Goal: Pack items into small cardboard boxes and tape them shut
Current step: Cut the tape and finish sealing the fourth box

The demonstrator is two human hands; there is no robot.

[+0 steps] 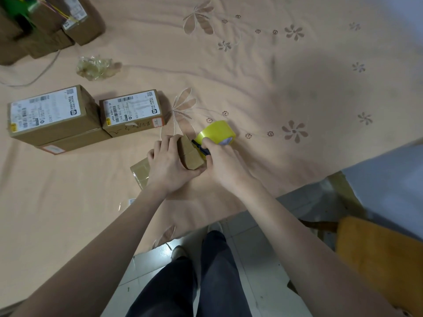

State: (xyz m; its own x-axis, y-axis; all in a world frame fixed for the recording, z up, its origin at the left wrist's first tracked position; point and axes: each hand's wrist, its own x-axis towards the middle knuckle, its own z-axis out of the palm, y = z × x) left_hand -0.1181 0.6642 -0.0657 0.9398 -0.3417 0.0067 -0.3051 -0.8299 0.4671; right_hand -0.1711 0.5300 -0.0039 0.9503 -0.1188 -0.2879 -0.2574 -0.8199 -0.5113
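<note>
A small brown cardboard box [191, 154] sits on the peach bedsheet [263, 88] near the bed's front edge. My left hand [168, 163] grips it from the left, fingers over its top and thumb under its near corner. My right hand [223, 160] holds a yellow tape roll [216, 131] and a dark blade-like tool [201, 148] whose tip meets the box's right edge. Another small taped box [140, 172] lies just left of my left hand, partly hidden by it.
Two labelled parcels [52, 115] [132, 112] lie to the left, one stacked on a flatter box. More boxes [45, 26] stand at the far left corner, a crumpled tape wad [96, 67] near them. A clear wrapper [128, 203] lies by my left forearm. An orange stool [384, 259] stands at right.
</note>
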